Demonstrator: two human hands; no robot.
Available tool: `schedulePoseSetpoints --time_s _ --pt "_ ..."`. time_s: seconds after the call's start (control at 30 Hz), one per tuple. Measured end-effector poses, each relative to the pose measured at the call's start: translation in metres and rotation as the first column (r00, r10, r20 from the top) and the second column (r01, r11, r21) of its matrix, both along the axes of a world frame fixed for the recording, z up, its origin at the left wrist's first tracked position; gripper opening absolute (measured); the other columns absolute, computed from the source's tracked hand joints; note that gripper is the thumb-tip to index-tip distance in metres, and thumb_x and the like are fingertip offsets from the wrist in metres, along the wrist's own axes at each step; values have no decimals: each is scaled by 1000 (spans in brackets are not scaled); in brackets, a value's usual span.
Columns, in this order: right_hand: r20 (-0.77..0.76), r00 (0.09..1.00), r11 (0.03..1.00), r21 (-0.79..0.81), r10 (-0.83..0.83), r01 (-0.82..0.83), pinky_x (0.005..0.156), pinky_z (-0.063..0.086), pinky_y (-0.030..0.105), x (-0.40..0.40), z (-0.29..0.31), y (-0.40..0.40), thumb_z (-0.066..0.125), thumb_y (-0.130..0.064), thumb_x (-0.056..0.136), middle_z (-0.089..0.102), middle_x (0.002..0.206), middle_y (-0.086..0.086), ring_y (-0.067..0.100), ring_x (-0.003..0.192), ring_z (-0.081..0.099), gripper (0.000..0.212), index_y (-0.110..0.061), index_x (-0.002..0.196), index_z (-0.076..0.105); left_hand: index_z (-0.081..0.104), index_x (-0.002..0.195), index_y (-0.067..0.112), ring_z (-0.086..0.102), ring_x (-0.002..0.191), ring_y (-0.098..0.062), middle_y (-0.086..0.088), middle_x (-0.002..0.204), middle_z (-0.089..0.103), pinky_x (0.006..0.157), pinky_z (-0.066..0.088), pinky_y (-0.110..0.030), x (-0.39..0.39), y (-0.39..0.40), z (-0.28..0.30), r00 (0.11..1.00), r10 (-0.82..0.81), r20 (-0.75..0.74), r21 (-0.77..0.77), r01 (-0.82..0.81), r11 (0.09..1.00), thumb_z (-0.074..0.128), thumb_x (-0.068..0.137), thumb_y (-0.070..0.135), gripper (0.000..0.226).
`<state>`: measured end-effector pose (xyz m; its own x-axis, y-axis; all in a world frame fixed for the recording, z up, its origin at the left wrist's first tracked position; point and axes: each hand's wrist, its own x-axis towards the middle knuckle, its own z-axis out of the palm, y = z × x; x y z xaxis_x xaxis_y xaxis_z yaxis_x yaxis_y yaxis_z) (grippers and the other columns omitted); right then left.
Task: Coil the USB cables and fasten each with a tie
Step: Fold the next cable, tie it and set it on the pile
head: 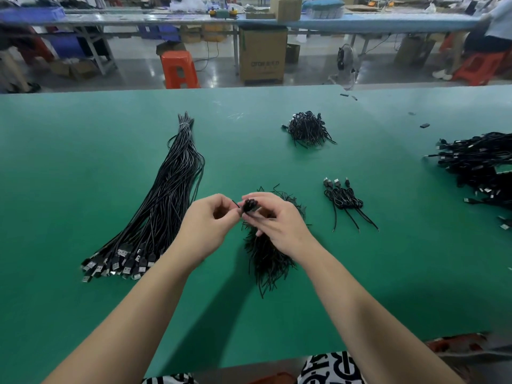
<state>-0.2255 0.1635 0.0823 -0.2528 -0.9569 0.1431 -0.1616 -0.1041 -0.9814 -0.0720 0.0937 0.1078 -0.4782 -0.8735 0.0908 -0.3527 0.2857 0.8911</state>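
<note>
A small coiled black USB cable is held above the green table between both hands. My right hand grips the coil. My left hand pinches a thin black tie end beside the coil. Under the hands lies a heap of loose black ties. A long bundle of straight USB cables lies to the left, plugs toward me. Three coiled, tied cables lie to the right.
A pile of black cable pieces sits further back. A large heap of cables covers the table's right edge. Small black bits lie at the far right. Beyond the table are an orange stool, cardboard boxes and another bench.
</note>
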Motion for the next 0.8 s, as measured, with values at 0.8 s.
schedulePoseSetpoints --time_s 0.8 --pt "265 956 978 133 123 -162 52 46 21 -9 10 2 74 -5 88 68 83 -3 6 58 53 18 -16 103 72 66 77 17 39 56 -12 11 56 51 53 30 -27 6 -3 -4 996 6 -88 107 4 994 67 93 16 16"
